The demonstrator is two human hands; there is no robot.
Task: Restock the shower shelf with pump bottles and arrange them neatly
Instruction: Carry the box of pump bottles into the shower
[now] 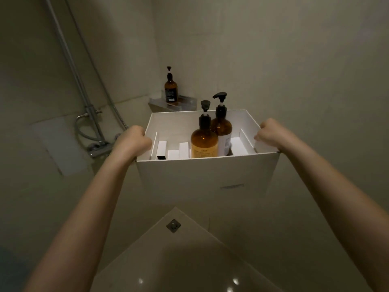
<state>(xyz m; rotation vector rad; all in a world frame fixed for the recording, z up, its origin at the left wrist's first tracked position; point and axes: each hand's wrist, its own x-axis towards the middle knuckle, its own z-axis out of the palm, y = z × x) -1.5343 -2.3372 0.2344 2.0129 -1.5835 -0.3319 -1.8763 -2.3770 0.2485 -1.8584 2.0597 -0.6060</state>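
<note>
I have both hands clamped on the white box (207, 171): my left hand (133, 140) is fisted over its left rim, my right hand (268, 133) curled over its right rim, and the box hangs in the air above the shower floor (189, 260) with its drain (173, 225) below it.

By my reading the restock is barely under way. The shower shelf (185, 102), a clear tray in the corner just behind the box's far wall, carries one amber pump bottle (171, 87) at its left end; the rest of it looks bare as far as I can see, though the box's far edge hides its lower front. Inside the box, toward its right half, two more pump bottles stand upright and touching: the front bottle (204, 140) with a tan label, the rear bottle (223, 127) with a white one. Small white cartons (183, 149) and dividers sit to the left of them in the box. So two bottles remain to go up, then the lining-up.

For room: the box's far rim sits close under the shelf's front lip, and the tall pump heads rise above the rim. Left of the box, the shower hose (84, 131) and mixer valve (99, 148) lie near my left wrist. To the right of the box the wall is plain and clear of fittings.
</note>
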